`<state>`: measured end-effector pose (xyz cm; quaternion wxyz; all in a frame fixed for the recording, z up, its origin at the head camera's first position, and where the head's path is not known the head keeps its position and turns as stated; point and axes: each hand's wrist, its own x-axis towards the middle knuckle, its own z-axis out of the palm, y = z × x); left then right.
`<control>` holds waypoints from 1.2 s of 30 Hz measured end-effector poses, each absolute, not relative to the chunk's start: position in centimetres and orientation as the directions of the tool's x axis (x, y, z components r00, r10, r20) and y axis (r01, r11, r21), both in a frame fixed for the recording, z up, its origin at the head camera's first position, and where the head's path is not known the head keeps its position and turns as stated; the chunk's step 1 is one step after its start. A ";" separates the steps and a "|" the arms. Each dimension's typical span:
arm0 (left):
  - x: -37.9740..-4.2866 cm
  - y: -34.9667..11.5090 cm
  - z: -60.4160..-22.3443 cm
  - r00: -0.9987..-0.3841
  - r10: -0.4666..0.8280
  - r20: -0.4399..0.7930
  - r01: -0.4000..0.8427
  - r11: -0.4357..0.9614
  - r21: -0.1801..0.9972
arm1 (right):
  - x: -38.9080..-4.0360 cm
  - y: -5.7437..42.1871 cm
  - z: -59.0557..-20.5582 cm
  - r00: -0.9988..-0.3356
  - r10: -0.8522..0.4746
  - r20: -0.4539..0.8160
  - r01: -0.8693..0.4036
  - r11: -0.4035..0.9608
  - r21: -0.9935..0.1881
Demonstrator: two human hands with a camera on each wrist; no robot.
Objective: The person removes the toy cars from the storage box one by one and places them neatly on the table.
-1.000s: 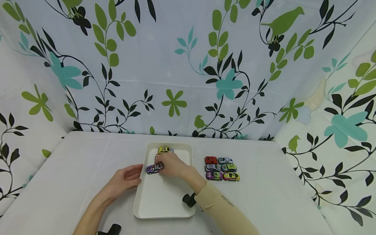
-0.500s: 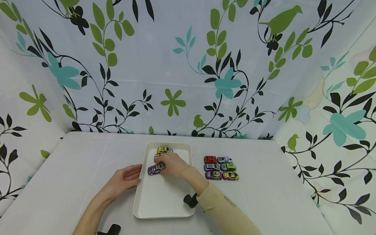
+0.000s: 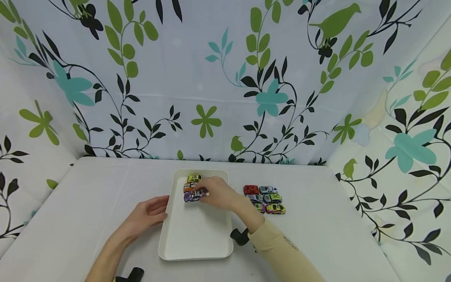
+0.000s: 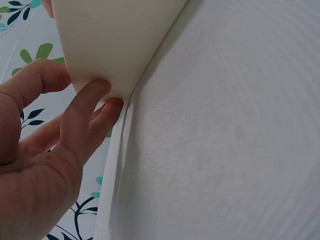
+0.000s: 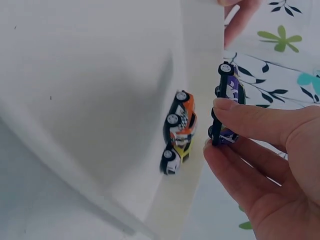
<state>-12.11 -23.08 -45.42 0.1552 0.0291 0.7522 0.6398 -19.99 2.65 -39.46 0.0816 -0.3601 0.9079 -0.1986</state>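
Observation:
My right hand [image 3: 219, 192] pinches a purple toy car [image 3: 193, 196] between thumb and fingers over the far part of the white tray [image 3: 197, 239]. In the right wrist view the purple car is up off the tray floor, its wheels showing. Just behind it an orange toy car [image 5: 184, 112] and a yellow toy car [image 5: 172, 157] stand in the tray, one beside the other. My left hand [image 3: 149, 213] is at the tray's left side. In the left wrist view its fingertips [image 4: 102, 86] touch the outside of the tray wall.
Right of the tray, several toy cars stand in two columns on the white table [image 3: 310, 231], among them a red car [image 3: 251, 189] and a yellow-and-red car [image 3: 275, 208]. My right forearm crosses the tray's right rim. A leaf-patterned cloth [image 3: 169, 78] rises behind the table.
The purple car has moved right and slightly toward the back with my right hand, now close against the orange car in the head view. My left hand has stayed at the tray's side.

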 end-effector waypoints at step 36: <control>-12.2 -23.0 -45.3 -0.943 0.235 -0.234 -0.192 0.191 0.963 | -19.9 15.1 -40.9 -0.803 -0.537 0.259 -0.592 0.669 -0.448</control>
